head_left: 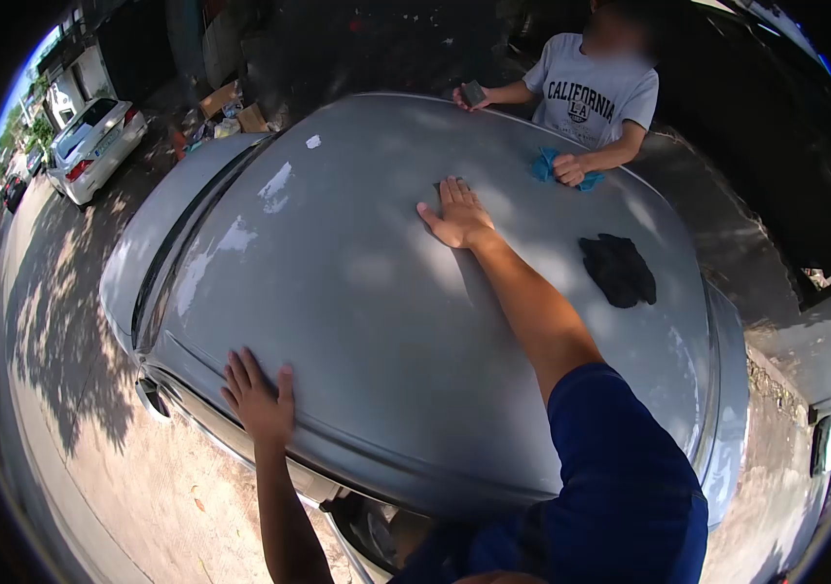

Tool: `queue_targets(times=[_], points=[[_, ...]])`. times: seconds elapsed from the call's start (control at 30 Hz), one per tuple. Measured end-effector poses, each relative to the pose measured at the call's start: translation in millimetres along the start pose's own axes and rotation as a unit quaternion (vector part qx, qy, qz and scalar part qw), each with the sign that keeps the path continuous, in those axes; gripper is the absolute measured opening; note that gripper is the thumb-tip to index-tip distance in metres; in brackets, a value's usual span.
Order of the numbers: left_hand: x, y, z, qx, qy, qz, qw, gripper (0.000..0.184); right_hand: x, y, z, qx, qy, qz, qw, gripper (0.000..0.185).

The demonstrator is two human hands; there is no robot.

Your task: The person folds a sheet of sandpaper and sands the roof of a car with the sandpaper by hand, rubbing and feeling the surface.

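Note:
Under both hands is the grey car roof, dull over most of its surface, with several shiny pale patches toward the windshield side. My right hand lies flat near the roof's middle, thumb out to the side. A thin dark edge shows by its fingertips; what lies beneath, if anything, is hidden. My left hand rests with spread fingers on the roof's near edge, above the side door frame, holding nothing. To the right of my right arm, a crumpled black cloth lies on the roof.
Across the car stands a person in a white T-shirt, one hand on a blue cloth, the other holding a dark block. A white car is parked at the far left. Cardboard boxes lie beyond the hood.

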State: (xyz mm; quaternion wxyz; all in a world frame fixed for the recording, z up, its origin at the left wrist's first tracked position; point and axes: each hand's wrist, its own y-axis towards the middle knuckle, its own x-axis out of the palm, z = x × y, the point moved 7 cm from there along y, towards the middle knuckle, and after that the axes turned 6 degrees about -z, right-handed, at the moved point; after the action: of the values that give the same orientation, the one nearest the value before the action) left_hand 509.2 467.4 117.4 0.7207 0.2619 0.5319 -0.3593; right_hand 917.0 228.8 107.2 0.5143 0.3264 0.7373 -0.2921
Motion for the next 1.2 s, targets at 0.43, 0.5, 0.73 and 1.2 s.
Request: queue_targets(times=[0.43, 0.5, 0.73, 1.2], points=[[-7.6, -15.1, 33.8, 0.016, -0.024, -0.068, 0.997, 0.092, -76.1, -45.0, -3.6, 0.035, -0.069, -0.019, 0.997, 0.098], [0.2, 46.2, -6.6, -0.041, -0.03, -0.056, 0.997, 0.094, -55.0, -45.8, -49.9, -0.001, -0.063, -0.019, 0.998, 0.097], [41.4, 171.2, -189.9, -0.164, -0.042, -0.037, 0.985, 0.103, 27.2, -161.1, -226.2, -0.389, -0.078, -0.129, 0.909, 0.1], [36.5, 154.8, -208.2, -0.153, -0.168, 0.025, 0.974, 0.073, 92.8, -32.5, -353.3, -0.426, -0.047, -0.169, 0.887, 0.102]])
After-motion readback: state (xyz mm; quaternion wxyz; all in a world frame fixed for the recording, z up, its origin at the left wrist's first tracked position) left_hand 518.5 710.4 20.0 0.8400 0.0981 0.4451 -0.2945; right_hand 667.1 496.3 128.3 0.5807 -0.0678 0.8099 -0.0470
